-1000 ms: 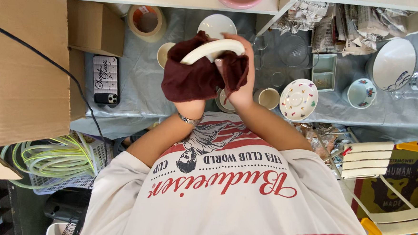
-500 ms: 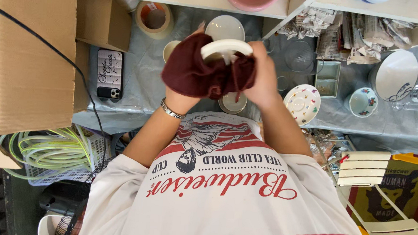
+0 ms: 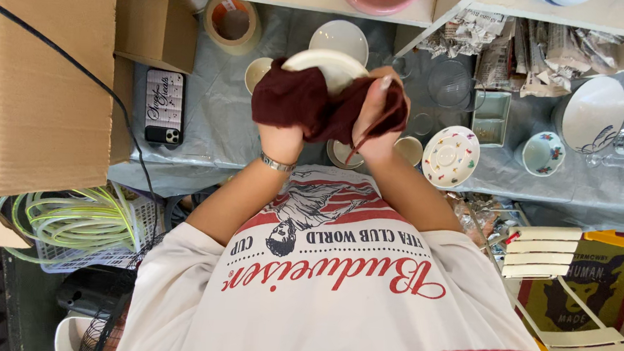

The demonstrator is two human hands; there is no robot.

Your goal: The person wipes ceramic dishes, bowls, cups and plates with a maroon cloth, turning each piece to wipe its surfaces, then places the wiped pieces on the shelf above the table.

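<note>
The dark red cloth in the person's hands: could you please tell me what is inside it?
A cream round plate shows its upper rim above the dark red cloth, gripped by the left hand and right hand. The plate's lower part is covered.

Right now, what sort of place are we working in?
Probably a packing or sorting corner for secondhand crockery, not a kitchen. Both hands wipe a cream plate with a dark red cloth; a cardboard box, tape roll and crumpled newspaper lie around.

Dark red cloth (image 3: pixel 308 104) hides most of the cream plate (image 3: pixel 326 61)
</note>
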